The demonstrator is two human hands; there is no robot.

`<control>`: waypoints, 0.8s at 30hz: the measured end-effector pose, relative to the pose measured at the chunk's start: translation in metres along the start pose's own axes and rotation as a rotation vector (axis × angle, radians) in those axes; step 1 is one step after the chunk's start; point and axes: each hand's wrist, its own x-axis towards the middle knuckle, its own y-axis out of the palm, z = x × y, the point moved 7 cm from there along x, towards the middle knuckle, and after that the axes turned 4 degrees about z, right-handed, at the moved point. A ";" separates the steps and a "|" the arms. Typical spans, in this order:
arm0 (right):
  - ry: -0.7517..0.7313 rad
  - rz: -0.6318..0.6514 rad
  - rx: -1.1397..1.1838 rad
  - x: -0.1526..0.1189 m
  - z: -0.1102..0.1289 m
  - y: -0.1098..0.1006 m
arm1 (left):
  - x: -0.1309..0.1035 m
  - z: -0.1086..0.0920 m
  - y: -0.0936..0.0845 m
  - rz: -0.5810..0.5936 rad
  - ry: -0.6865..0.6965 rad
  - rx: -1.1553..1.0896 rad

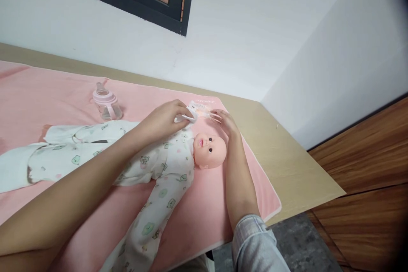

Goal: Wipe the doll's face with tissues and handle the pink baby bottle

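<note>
A bald baby doll (210, 151) in a white patterned outfit lies face up, its head toward the right. Beyond its shoulder, my left hand (180, 117) pinches a white cloth or wipe (188, 115). Just past that hand lies a small, partly clear packet (201, 109) with printing on it. My right hand (225, 122) is at the packet's right side, above the doll's head, its fingers bent around thin pale strips whose nature is unclear. Both forearms reach across the scene, the left one over the doll's body.
A pink-lidded baby bottle (107, 104) stands on the pink blanket (191, 221) beyond the doll's legs. The blanket covers much of a light wooden table (280, 157). White walls and a dark-framed window rise behind; wooden panels are at the right.
</note>
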 end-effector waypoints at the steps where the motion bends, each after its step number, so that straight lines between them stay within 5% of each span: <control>1: -0.046 0.061 -0.031 -0.005 0.017 0.010 | 0.000 0.003 -0.005 -0.029 0.006 0.020; 7: -0.257 0.407 -0.307 -0.064 0.097 0.096 | 0.001 0.025 -0.020 -0.080 -0.041 0.068; 13: -0.439 0.478 -0.719 -0.092 0.101 0.151 | 0.001 0.026 -0.018 -0.057 -0.020 0.087; 18: -0.439 0.387 -0.990 -0.086 0.098 0.149 | 0.001 0.029 -0.021 -0.075 -0.006 0.136; 24: -0.285 0.157 -1.091 -0.058 0.092 0.097 | -0.009 0.045 -0.063 -0.181 -0.108 0.152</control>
